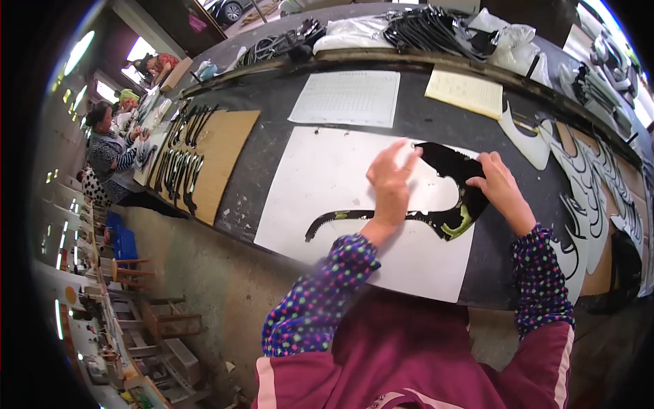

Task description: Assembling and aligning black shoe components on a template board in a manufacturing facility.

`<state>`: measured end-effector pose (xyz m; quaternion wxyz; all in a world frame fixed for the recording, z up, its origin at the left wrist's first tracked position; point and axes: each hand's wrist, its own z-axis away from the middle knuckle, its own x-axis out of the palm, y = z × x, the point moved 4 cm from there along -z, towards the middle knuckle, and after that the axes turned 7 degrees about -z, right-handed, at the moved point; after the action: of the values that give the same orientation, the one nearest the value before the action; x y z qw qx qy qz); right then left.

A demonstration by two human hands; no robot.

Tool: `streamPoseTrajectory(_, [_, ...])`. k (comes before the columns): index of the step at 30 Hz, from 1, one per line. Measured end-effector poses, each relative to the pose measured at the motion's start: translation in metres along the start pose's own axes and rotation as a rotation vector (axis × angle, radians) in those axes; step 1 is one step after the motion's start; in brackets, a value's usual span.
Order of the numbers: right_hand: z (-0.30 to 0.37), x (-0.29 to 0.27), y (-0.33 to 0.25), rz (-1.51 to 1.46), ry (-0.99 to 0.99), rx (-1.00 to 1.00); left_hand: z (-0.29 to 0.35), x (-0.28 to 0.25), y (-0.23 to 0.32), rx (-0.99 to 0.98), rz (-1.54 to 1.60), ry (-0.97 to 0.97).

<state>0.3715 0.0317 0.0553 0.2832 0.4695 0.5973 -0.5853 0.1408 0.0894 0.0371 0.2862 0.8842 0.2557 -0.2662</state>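
Observation:
A flat black curved piece [446,162] lies on a white board [306,177]. It has a broad upper part, a long thin curving arm with a toothed edge, and a greenish patch near its lower bend. My left hand [392,183] is above the thin arm, thumb and fingers apart, with the fingertips by the piece's upper left corner. Whether they touch it I cannot tell. At the right edge of the broad part, my right hand [503,189] grips the piece, its thumb and fingers bent onto it.
Behind the board lie a printed sheet [347,99] and a yellowish paper pad [465,92]. Brown cardboard [228,146] at left carries several dark curved pieces. White curved pieces [579,184] crowd the right side. Black strips [429,28] line the back ledge. A co-worker [109,146] is at far left.

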Motion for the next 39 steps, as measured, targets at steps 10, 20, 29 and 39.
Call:
streamPoseTrajectory(10, [-0.18, -0.21, -0.08, -0.37, -0.269, 0.056, 0.039, -0.091, -0.068, -0.344, -0.021, 0.011])
streamPoseTrajectory(20, [-0.392, -0.245, 0.08, -1.015, 0.691, 0.07, 0.041, -0.062, -0.074, -0.407, -0.039, -0.153])
streamPoseTrajectory(29, [-0.329, -0.016, 0.148, -1.274, 0.642, 0.553, 0.046, -0.063, -0.081, -0.564, 0.094, -0.214])
streamPoseTrajectory(39, [0.041, -0.13, 0.127, -0.18, -0.088, 0.374, 0.036, -0.06, -0.069, -0.606, 0.172, -0.255])
